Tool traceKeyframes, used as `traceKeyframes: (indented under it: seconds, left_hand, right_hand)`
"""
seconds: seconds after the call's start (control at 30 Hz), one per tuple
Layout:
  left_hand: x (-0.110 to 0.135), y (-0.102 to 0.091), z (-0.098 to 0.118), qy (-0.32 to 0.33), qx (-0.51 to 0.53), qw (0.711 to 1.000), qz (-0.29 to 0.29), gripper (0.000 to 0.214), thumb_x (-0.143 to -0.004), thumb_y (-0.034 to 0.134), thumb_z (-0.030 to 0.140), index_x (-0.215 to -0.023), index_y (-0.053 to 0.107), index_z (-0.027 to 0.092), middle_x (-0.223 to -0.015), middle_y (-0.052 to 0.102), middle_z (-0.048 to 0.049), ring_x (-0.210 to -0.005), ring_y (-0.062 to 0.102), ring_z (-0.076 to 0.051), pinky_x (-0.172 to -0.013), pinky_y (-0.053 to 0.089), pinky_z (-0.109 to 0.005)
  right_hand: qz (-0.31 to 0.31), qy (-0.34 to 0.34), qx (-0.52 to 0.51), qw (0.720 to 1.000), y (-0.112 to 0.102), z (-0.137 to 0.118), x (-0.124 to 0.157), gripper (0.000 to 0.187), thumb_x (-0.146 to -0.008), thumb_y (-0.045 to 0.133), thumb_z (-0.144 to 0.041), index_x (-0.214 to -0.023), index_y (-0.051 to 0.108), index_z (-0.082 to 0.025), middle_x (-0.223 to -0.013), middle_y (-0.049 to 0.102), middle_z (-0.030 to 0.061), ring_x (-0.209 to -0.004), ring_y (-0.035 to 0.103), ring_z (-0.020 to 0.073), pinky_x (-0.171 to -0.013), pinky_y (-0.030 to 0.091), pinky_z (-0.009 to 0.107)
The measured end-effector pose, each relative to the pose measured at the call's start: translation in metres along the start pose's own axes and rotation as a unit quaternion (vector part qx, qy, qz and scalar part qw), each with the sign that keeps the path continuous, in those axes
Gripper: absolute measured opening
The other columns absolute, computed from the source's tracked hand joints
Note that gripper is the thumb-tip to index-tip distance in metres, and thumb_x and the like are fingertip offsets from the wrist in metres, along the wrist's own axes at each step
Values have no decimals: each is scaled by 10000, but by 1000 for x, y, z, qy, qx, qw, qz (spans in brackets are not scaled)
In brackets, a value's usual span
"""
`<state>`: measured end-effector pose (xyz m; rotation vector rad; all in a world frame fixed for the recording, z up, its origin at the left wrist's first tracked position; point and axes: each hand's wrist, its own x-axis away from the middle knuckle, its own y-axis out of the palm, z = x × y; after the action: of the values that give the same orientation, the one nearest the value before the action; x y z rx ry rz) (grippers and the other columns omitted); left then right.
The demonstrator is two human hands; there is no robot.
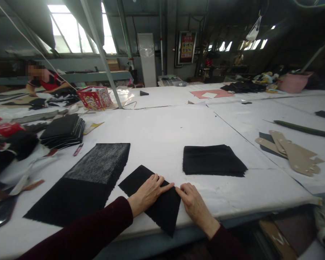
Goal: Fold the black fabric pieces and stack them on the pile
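A black fabric piece lies angled on the white table near its front edge. My left hand rests flat on the piece, fingers stretched out toward its right corner. My right hand lies at the piece's right edge, its fingertips touching the fabric close to the left fingertips. A long stack of grey-black fabric sits to the left, and a square stack of black pieces lies to the right.
Another black stack, a red box and scraps crowd the left side. Tan cardboard patterns and a green rod lie at right. A person works at the far left. A slanted pole rises behind.
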<state>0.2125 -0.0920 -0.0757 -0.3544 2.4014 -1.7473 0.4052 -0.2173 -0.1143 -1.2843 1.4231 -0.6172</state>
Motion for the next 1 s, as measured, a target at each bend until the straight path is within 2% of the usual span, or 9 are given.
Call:
traceKeyframes:
  seconds: [0.27, 0.4, 0.47, 0.53, 0.63, 0.73, 0.8, 0.9, 1.0]
  left_hand:
    - [0, -1, 2, -3, -12, 1000, 3, 683, -911, 460, 152, -1509, 195, 350, -1043, 529, -83, -919, 503, -248, -825, 375, -378]
    - [0, -3, 4, -5, -28, 1000, 9, 693, -893, 477, 143, -1504, 217, 343, -1040, 537, -90, -929, 513, -262, -826, 380, -392]
    - [0, -4, 6, -10, -32, 999, 11, 691, -892, 474, 143, -1504, 214, 331, -1054, 541, -96, -944, 519, -272, -838, 386, -405]
    - [0, -3, 6, -15, -26, 999, 14, 669, -893, 469, 145, -1498, 230, 301, -1072, 546, -105, -966, 522, -278, -850, 395, -412]
    - [3, -1, 3, -16, 11, 1000, 16, 607, -893, 456, 132, -1467, 292, 247, -1126, 554, -111, -1051, 514, -273, -908, 398, -412]
    - [10, 5, -7, -21, 59, 998, 22, 570, -884, 439, 103, -1437, 340, 198, -1253, 535, -111, -1175, 473, -263, -1017, 356, -421]
    - [17, 11, -20, -28, 81, 996, 18, 569, -856, 444, 76, -1414, 373, 161, -1323, 509, -121, -1214, 458, -260, -1051, 338, -420]
    - [26, 16, -45, -62, 113, 992, -10, 571, -819, 440, 26, -1378, 430, 143, -1310, 527, -133, -1180, 500, -253, -1011, 381, -403]
    - [24, 13, -70, -116, 172, 978, -37, 373, -916, 409, 119, -1239, 571, 211, -1162, 601, -90, -1046, 575, -231, -892, 443, -363]
  right_hand:
    - [23, 21, -2, 1000, -14, 7, 25, 314, -891, 433, -23, -1099, 619, -167, -950, 543, 88, -899, 487, 236, -789, 426, 376]
    - [98, 61, -87, 990, -20, -3, 14, 369, -884, 362, -7, -1089, 612, -184, -994, 552, 93, -948, 511, 235, -821, 454, 379]
    - [131, 77, -149, 977, -15, -14, 0, 424, -890, 332, -3, -1192, 566, -186, -1058, 551, 96, -1002, 518, 222, -865, 468, 361]
    - [130, 90, -163, 974, -4, -25, -14, 483, -877, 316, 13, -1277, 508, -178, -1093, 551, 98, -1026, 518, 218, -887, 472, 352]
    - [87, 94, -64, 990, 15, -36, -24, 502, -852, 344, 25, -1302, 491, -142, -1037, 559, 111, -965, 504, 250, -857, 466, 399]
    - [41, 95, 44, 994, 25, -40, -22, 437, -851, 433, -3, -1265, 522, -113, -1002, 559, 124, -907, 481, 275, -797, 442, 426]
    - [28, 96, 70, 993, 24, -40, -17, 420, -851, 470, -18, -1255, 528, -115, -1018, 562, 127, -914, 479, 279, -793, 422, 429]
    - [31, 94, 68, 993, 18, -37, -7, 422, -850, 479, -25, -1258, 526, -126, -1087, 563, 132, -972, 477, 283, -831, 394, 438]
    - [37, 114, 43, 992, 8, -35, -4, 410, -852, 455, -14, -1228, 546, -149, -1128, 561, 117, -1003, 477, 273, -845, 378, 428]
